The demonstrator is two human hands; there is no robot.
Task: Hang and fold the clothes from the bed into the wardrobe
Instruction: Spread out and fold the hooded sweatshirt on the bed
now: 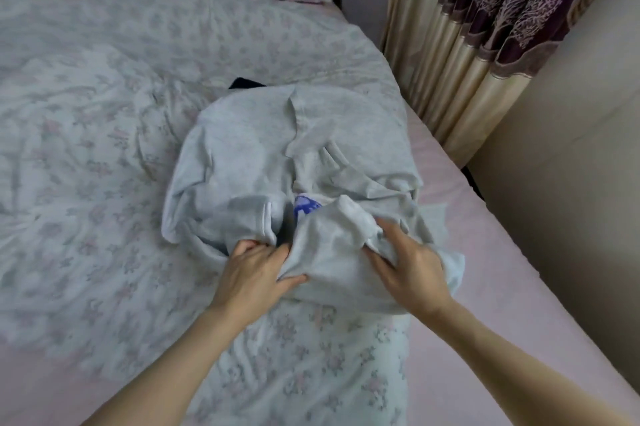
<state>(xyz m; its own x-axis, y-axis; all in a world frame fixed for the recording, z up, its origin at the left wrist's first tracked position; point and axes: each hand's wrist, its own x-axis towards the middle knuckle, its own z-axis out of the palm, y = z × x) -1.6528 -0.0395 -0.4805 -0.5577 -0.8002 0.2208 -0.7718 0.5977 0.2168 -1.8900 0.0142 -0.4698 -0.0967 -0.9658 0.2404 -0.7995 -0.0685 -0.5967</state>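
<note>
Presently: pale grey cotton sweatshirt (pixel 277 148) on floral bed (pixel 86 114), long axis running twelve to six. Left hand (pixel 254 273) and right hand (pixel 408 266) each clutch bunched fabric at its six-o'clock end, equally near.

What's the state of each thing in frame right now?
left hand: grips the near edge of the grey garment
right hand: grips bunched grey fabric
grey garment: lying on the bed, rumpled, partly folded
dark garment: mostly hidden under the grey one
curtain: drawn
</note>
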